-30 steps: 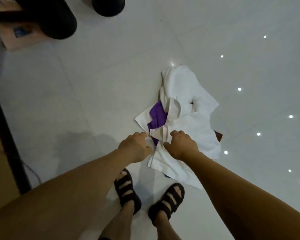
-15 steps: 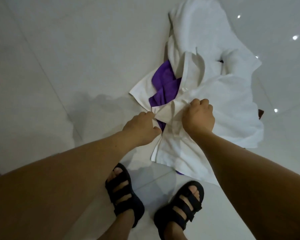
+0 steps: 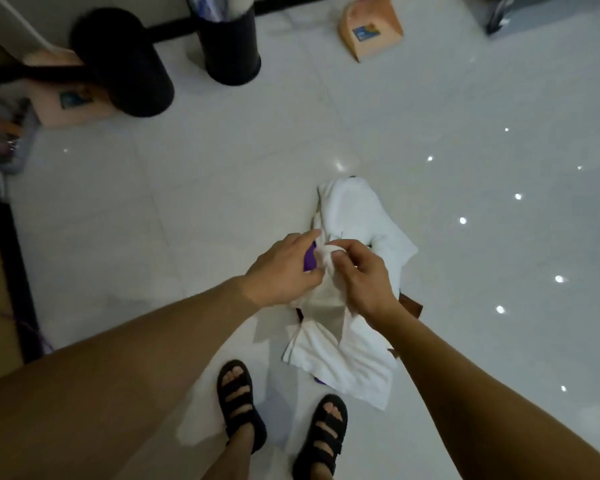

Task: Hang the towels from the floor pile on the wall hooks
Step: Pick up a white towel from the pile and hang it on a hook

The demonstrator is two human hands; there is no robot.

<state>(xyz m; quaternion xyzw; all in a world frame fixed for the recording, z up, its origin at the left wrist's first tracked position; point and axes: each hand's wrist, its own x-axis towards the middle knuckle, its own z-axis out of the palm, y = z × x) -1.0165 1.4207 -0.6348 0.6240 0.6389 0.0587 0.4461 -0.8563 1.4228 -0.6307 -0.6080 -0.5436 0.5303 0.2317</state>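
White towel (image 3: pixel 340 362), plain and crumpled, gathered at its top end in both hands, its lower part hanging in loose folds to a free corner above the pale glossy floor (image 3: pixel 222 188). The left hand (image 3: pixel 284 268) pinches the bunched cloth from the left; the right hand (image 3: pixel 364 271) curls its fingers round the same bunch from the right, so that the two hands nearly touch. The towel's long axis runs from the hands down toward the person's sandalled feet (image 3: pixel 281 417). Behind the hands lies the floor pile (image 3: pixel 357 216): more white cloth, a purple towel (image 3: pixel 309 259) showing just beside the left fingers, and a brown piece (image 3: pixel 411 306) at the right edge. Open tile lies left, right and beyond the pile. Well apart at the far edge: two black cylinders (image 3: pixel 229 43), one upright and one tilted, and a tan box (image 3: pixel 369 32). A dark strip (image 3: pixel 11 271) borders the floor at left.
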